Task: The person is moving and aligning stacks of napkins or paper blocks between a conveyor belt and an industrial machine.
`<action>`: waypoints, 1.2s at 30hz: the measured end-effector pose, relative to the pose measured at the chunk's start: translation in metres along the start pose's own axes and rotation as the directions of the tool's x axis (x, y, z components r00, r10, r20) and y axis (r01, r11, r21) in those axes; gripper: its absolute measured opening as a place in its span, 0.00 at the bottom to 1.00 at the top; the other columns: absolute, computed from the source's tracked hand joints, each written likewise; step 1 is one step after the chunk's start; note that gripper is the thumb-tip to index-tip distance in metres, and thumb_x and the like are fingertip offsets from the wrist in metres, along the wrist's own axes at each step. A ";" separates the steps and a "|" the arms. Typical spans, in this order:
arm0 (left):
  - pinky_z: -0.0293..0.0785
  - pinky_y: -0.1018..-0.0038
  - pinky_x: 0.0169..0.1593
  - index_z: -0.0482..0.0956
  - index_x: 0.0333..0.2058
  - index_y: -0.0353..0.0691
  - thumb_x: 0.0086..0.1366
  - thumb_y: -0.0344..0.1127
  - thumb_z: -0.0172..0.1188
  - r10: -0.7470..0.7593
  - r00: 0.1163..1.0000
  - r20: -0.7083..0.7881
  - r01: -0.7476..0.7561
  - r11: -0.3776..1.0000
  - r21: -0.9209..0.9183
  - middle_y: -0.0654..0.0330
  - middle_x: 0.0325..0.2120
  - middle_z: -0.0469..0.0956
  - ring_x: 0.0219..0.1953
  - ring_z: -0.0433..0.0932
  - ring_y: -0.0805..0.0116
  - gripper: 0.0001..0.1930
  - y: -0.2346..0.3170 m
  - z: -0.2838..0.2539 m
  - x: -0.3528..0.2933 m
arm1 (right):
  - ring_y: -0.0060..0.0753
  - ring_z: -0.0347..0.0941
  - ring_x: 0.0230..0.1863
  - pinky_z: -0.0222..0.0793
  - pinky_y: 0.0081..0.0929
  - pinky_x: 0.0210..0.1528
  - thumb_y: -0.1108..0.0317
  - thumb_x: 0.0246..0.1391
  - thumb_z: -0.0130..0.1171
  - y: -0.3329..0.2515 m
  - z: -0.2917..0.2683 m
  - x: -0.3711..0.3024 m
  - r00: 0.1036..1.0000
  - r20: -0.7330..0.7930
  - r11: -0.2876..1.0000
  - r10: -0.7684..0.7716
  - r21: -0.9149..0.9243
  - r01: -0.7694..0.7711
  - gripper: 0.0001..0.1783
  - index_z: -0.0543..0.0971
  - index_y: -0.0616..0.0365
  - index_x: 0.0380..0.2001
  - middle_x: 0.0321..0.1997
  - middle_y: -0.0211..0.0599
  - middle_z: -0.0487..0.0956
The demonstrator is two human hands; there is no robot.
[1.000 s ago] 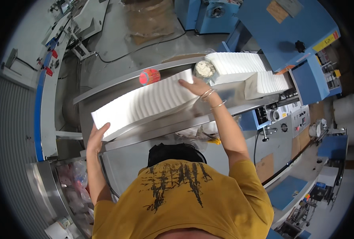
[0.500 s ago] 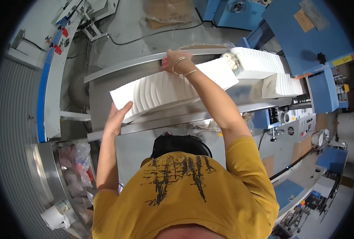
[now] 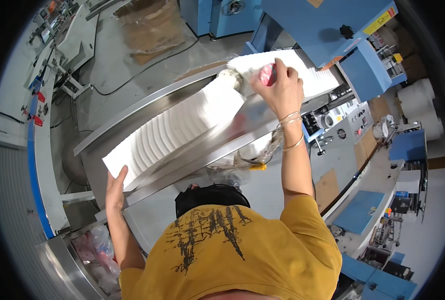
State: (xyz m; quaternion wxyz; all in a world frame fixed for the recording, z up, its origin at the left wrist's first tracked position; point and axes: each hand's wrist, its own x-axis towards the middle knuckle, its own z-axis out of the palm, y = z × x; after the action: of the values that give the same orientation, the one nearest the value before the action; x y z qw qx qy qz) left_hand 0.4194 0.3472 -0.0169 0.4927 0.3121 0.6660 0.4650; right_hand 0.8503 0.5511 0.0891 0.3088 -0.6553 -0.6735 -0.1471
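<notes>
A long row of thin white pieces stacked face to face (image 3: 167, 131) lies along a metal trough (image 3: 192, 162). My left hand (image 3: 115, 189) grips its near left end, thumb against the end face and the other fingers partly hidden. Over the trough's right part, my right hand (image 3: 286, 94) holds a small pink-red round object (image 3: 268, 75), blurred and partly covered by the fingers. Beneath and beyond that hand is a second white stack (image 3: 310, 75). A cream-coloured crumpled lump (image 3: 230, 78) sits between the two stacks.
A blue machine (image 3: 327, 30) stands at the trough's far right end. Beyond the trough, a plastic-covered brown carton (image 3: 150, 30) rests on the floor beside a black cable (image 3: 147, 75). A metal bin (image 3: 65, 255) with clear plastic bags (image 3: 101, 242) is at the lower left.
My right hand has left the top of the long stack and moved right, carrying the red object over the second stack. My left hand stays at the stack's end. The view has turned.
</notes>
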 end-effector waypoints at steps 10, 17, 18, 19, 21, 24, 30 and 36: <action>0.48 0.68 0.67 0.48 0.66 0.34 0.61 0.46 0.63 -0.102 0.993 -0.065 0.099 0.994 -0.049 0.54 0.64 0.57 0.66 0.54 0.61 0.44 -0.007 -0.002 0.004 | 0.58 0.74 0.47 0.70 0.46 0.48 0.55 0.44 0.58 0.129 0.121 -0.011 0.937 0.341 0.977 0.073 -0.213 0.001 0.20 0.78 0.52 0.41 0.47 0.49 0.77; 0.53 0.67 0.64 0.51 0.66 0.34 0.59 0.49 0.65 -0.220 0.975 -0.040 0.208 0.957 -0.201 0.54 0.62 0.60 0.64 0.57 0.60 0.44 0.016 0.001 -0.010 | 0.47 0.79 0.41 0.71 0.35 0.46 0.34 0.54 0.51 0.039 0.126 0.002 0.561 0.813 0.812 -0.153 0.428 -0.398 0.36 0.82 0.63 0.37 0.37 0.58 0.80; 0.53 0.67 0.64 0.51 0.66 0.34 0.59 0.49 0.65 -0.223 0.973 -0.062 0.206 0.955 -0.214 0.54 0.62 0.60 0.64 0.57 0.60 0.44 0.015 0.000 -0.008 | 0.47 0.79 0.41 0.71 0.35 0.46 0.34 0.54 0.51 0.032 0.129 0.000 0.553 0.814 0.812 -0.178 0.438 -0.385 0.36 0.82 0.63 0.37 0.37 0.58 0.80; 0.54 0.66 0.64 0.50 0.66 0.34 0.59 0.49 0.65 -0.241 0.970 -0.037 0.229 0.952 -0.202 0.54 0.62 0.60 0.65 0.57 0.59 0.45 0.014 -0.002 -0.005 | 0.47 0.75 0.48 0.68 0.34 0.51 0.32 0.53 0.49 0.024 0.128 -0.004 0.492 0.851 0.752 -0.184 0.444 -0.487 0.41 0.79 0.65 0.43 0.43 0.58 0.78; 0.54 0.65 0.64 0.49 0.66 0.34 0.59 0.49 0.65 -0.260 0.965 -0.009 0.254 0.948 -0.190 0.54 0.62 0.59 0.65 0.57 0.59 0.46 0.009 -0.004 -0.001 | 0.46 0.72 0.55 0.65 0.33 0.56 0.29 0.53 0.46 0.017 0.131 -0.014 0.426 0.883 0.686 -0.194 0.433 -0.585 0.46 0.76 0.68 0.50 0.50 0.58 0.77; 0.48 0.66 0.67 0.46 0.67 0.34 0.58 0.51 0.65 -0.183 0.983 0.014 0.183 0.983 -0.011 0.52 0.64 0.57 0.66 0.55 0.59 0.48 0.003 -0.007 0.006 | 0.53 0.58 0.66 0.53 0.31 0.66 0.25 0.49 0.47 -0.015 0.107 -0.027 0.417 0.839 0.758 -0.350 0.515 -0.401 0.61 0.59 0.82 0.59 0.61 0.67 0.65; 0.46 0.66 0.67 0.50 0.66 0.35 0.58 0.50 0.65 -0.164 0.974 0.153 0.163 0.986 0.023 0.53 0.63 0.60 0.66 0.55 0.63 0.45 0.012 -0.063 0.023 | 0.44 0.64 0.61 0.60 0.28 0.59 0.31 0.53 0.50 -0.050 0.092 -0.077 0.425 0.891 0.831 -0.160 0.354 -0.429 0.52 0.62 0.75 0.59 0.58 0.58 0.69; 0.59 0.64 0.61 0.60 0.63 0.40 0.58 0.57 0.63 -0.361 0.932 0.032 0.362 0.932 -0.017 0.55 0.59 0.67 0.61 0.64 0.64 0.41 0.011 -0.123 0.045 | 0.37 0.64 0.61 0.58 0.28 0.62 0.38 0.56 0.53 -0.052 0.103 -0.074 0.288 0.929 0.228 -0.234 0.340 -0.912 0.44 0.67 0.71 0.57 0.62 0.48 0.68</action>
State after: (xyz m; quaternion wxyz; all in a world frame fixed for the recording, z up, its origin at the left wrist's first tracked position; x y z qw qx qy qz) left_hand 0.2876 0.3524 -0.0126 0.5827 0.1852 0.6996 0.3697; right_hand 0.7729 0.5497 -0.0236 0.2323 -0.4857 -0.4456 0.7152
